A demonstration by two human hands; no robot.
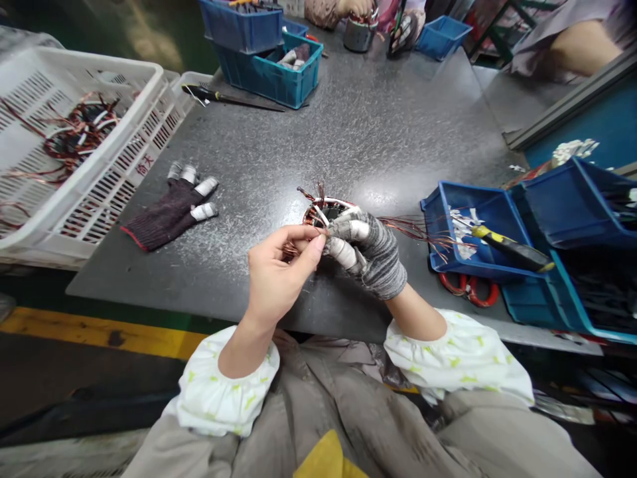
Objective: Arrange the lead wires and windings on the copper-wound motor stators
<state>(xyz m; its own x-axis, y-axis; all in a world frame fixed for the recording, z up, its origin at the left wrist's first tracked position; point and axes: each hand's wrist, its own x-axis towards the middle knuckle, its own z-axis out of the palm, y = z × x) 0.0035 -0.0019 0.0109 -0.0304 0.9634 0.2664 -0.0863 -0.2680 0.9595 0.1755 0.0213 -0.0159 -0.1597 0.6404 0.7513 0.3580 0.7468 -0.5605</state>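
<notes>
A small motor stator wound with copper wire and white insulation sits in my right hand, which wears a grey knit glove with white-taped fingers. Its thin copper leads fan out to the right over the table. My left hand is bare and pinches fine wire at the stator's edge between thumb and forefinger. A small copper coil shows below those fingers. The stator's underside is hidden by my right hand. A dark spare glove with white-taped fingers lies on the grey speckled table, left of my hands.
A white slatted crate holds tangled copper wire at left. Blue bins and a screwdriver stand at the far edge. Right, a blue bin holds a yellow-handled tool; red-handled pliers sit below. A co-worker's hands work beyond.
</notes>
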